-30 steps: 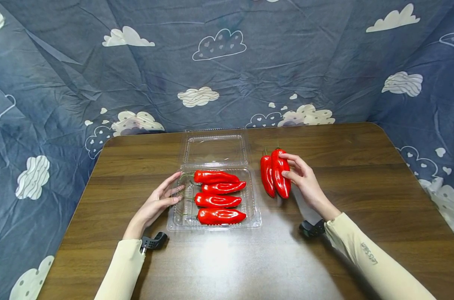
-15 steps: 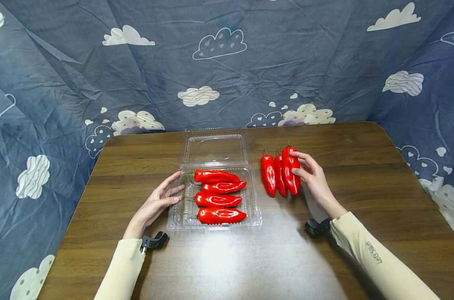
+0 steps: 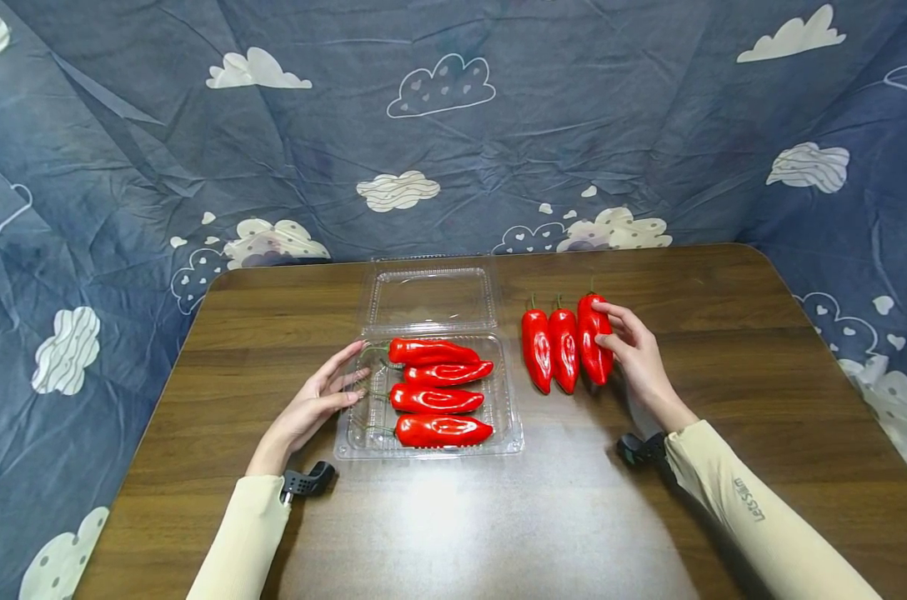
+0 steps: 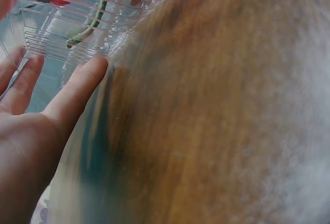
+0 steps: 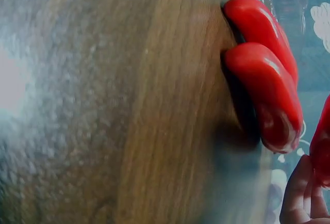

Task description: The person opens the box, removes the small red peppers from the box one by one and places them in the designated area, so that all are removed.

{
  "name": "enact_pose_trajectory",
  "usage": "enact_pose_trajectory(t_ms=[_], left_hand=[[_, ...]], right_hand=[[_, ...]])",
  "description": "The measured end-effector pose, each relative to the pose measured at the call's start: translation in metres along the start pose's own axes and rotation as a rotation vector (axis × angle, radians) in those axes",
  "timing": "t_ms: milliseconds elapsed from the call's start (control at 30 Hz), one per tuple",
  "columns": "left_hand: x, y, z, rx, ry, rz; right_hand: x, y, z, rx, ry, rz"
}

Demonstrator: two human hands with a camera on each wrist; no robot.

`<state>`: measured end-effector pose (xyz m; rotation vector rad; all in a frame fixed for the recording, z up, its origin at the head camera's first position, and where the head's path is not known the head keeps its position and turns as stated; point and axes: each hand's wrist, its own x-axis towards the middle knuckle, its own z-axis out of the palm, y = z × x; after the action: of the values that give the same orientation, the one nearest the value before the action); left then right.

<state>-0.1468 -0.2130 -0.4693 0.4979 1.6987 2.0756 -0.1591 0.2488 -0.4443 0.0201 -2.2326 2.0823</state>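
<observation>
My right hand (image 3: 643, 360) pinches a red chili pepper (image 3: 594, 337) between thumb and fingers, stem pointing away. Two more red peppers (image 3: 563, 350) lie side by side just left of it on the table. In the right wrist view the held pepper (image 5: 322, 152) shows only at the right edge. A clear plastic clamshell box (image 3: 508, 417) sits in the middle with its lid (image 3: 431, 300) folded back. Several red peppers (image 3: 442, 431) lie crosswise inside it, stems to the left. My left hand (image 3: 314, 408) touches the box's left wall with extended fingertips, seen closely in the left wrist view.
The wooden table (image 3: 731, 358) has rounded back corners and a bright glare patch near its front. A blue cloth (image 3: 558, 142) with white clouds hangs behind and around it. Each wrist wears a black camera strap (image 3: 309, 481).
My right hand has moved right with its pepper, opening a gap from the other two, which now both show fully. The left hand and the box have stayed in place.
</observation>
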Motion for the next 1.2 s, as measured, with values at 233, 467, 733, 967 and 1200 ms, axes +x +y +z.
enact_pose_trajectory(t_ms=[233,467,733,967,1200], left_hand=[[0.000,-0.002,0.000,0.002,0.000,0.005],[0.001,-0.003,-0.001,0.007,-0.010,0.018],[0.000,-0.001,0.001,-0.008,0.000,0.009],[-0.001,0.000,0.001,-0.010,0.001,0.005],[-0.001,0.000,0.000,-0.007,0.000,0.008]], right_hand=[[0.002,0.007,-0.004,-0.104,0.016,0.004],[0.004,0.011,-0.007,-0.187,0.031,0.032],[0.005,0.013,-0.008,-0.250,-0.001,0.092],[0.008,0.015,-0.007,-0.300,-0.018,0.119],[0.009,0.015,-0.006,-0.334,-0.042,0.113]])
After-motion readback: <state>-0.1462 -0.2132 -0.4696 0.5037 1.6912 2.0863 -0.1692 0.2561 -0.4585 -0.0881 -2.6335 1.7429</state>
